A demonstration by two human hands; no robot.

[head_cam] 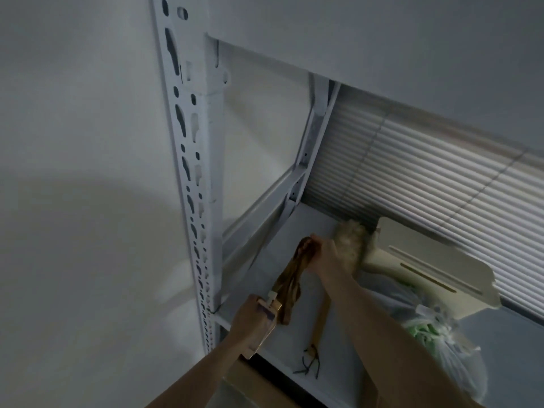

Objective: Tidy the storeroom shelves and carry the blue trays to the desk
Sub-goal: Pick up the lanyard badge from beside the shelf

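Holding a small wooden piece [265,326] clamped in the left grip [250,319], the right grip [325,254] pinched a brown strap [294,275] at its twelve o'clock end — likely stretching it flat for the shelf [294,343]; no blue trays showed.

The shelf upright [188,178] is being seen as white, with a pattern of dark keyhole slots. The shelf board [294,290] is being shown in pale grey-white. The blind [426,178] is being rendered in white with fine horizontal stripes. A brown, streaked bundle [291,278] is being shown beside a cream plastic piece [426,266]. A translucent bag [435,334] is being seen with green inside. The fluffy duster head [350,240] is being shown in beige.
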